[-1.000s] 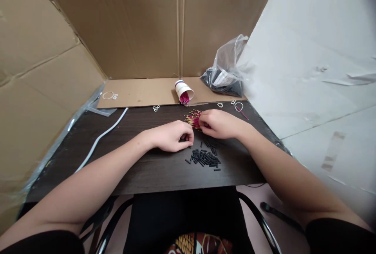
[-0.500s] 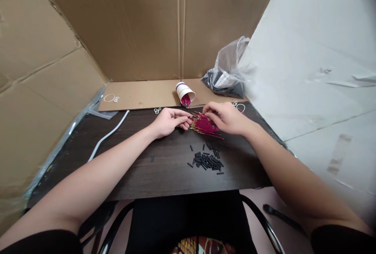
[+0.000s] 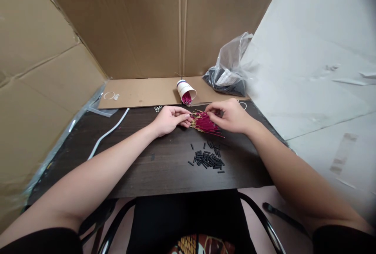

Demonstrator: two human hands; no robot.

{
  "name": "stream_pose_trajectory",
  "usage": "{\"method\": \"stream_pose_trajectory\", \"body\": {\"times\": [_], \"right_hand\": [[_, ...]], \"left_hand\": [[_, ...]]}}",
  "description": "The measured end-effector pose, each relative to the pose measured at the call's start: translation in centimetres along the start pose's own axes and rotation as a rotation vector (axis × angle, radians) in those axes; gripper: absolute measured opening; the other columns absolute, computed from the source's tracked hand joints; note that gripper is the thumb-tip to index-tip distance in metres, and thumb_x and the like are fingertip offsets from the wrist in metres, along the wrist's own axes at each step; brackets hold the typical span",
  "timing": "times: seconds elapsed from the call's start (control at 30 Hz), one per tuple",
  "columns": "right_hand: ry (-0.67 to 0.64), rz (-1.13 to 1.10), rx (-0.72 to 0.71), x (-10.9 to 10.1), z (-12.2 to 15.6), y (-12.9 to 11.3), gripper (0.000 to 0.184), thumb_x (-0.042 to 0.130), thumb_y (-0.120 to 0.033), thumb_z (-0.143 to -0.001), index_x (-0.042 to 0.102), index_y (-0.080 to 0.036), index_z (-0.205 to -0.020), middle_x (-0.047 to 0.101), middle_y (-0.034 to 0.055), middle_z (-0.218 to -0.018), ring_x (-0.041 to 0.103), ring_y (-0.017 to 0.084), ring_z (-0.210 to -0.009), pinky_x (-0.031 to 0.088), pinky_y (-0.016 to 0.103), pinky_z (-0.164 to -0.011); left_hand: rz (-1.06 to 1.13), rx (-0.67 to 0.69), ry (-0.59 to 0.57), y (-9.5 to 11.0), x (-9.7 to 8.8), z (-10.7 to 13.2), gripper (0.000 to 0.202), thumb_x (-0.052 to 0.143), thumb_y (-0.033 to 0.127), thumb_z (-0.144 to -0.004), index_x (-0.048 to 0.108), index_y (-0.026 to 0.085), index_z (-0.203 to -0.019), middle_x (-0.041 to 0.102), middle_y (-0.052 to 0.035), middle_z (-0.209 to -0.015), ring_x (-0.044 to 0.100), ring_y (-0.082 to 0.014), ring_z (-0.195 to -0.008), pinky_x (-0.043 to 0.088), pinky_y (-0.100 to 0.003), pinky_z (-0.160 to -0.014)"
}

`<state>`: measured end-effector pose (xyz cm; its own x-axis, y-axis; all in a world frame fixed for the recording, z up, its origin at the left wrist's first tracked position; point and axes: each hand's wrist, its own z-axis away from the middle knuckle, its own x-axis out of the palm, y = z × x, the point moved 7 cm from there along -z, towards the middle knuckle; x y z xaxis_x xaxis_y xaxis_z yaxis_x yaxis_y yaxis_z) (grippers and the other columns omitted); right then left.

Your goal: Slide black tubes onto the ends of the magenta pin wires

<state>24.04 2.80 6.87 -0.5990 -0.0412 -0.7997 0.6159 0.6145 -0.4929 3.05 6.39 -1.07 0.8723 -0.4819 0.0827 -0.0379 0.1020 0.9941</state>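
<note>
Where the cardboard strip (image 3: 141,94) begins, left of centre, I log white bands (image 3: 109,96). Below them: one pale tube (image 3: 110,130), curved. Centre: left hand (image 3: 170,121), thumb and forefinger drawn near each other at the yellow ends of the crimson wires (image 3: 209,125); whether they pinch anything, I cannot tell. Above: white cup (image 3: 183,87), tipped over, similar stock inside. Crimson wires lie mid-frame between the two hands, which stand apart. Just below: heap of short black tubes (image 3: 208,160). Upper right of centre: clear bag (image 3: 227,80), dark contents. Last: right hand (image 3: 230,116), fingers curled at the wires' right side, grip hidden. Step in hand, I judge: working single yellow ends. Next move calls for a steady right hand and left fingertips aligned with one end.
</note>
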Motion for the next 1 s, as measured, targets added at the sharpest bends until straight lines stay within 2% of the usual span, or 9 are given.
{"method": "stream_pose_trajectory", "body": {"times": [0.23,0.47,0.77,1.0], "right_hand": [[-0.015,0.004,-0.071,0.2,0.0,-0.5,0.019,0.062,-0.022,-0.097,0.08,-0.016,-0.099,0.076,0.0036,-0.08,0.062,0.013,-0.065,0.047,0.03,-0.069],[-0.027,0.005,-0.119,0.1,0.0,-1.1,0.018,0.062,-0.018,-0.097,0.079,-0.016,-0.098,0.071,0.0002,-0.074,0.056,0.011,-0.062,0.044,0.029,-0.065],[-0.056,-0.047,-0.009,1.1,-0.1,-0.3,0.02,0.062,-0.026,-0.1,0.08,-0.016,-0.101,0.078,0.004,-0.086,0.064,0.014,-0.07,0.044,0.031,-0.07],[-0.051,-0.065,0.073,1.6,-0.2,0.3,0.022,0.06,-0.028,-0.1,0.079,-0.017,-0.098,0.075,0.0037,-0.081,0.058,0.014,-0.067,0.041,0.032,-0.068]], "left_hand": [[-0.023,-0.004,0.0,0.2,0.2,0.1,0.03,0.089,0.028,-0.093,0.078,0.006,-0.11,0.083,-0.014,-0.092,0.081,-0.0198,-0.076,0.07,-0.039,-0.084],[-0.075,0.003,0.012,0.5,0.6,0.2,0.019,0.084,0.021,-0.095,0.08,0.007,-0.107,0.083,-0.0121,-0.089,0.08,-0.0184,-0.072,0.069,-0.035,-0.077],[-0.188,0.039,0.017,1.3,1.5,0.7,0.011,0.081,0.014,-0.094,0.082,0.008,-0.103,0.082,-0.0098,-0.085,0.077,-0.0153,-0.067,0.068,-0.032,-0.074],[-0.204,0.047,0.03,1.4,1.6,0.8,0.007,0.079,0.012,-0.094,0.082,0.009,-0.1,0.082,-0.009,-0.084,0.076,-0.0143,-0.066,0.068,-0.03,-0.073]]}}
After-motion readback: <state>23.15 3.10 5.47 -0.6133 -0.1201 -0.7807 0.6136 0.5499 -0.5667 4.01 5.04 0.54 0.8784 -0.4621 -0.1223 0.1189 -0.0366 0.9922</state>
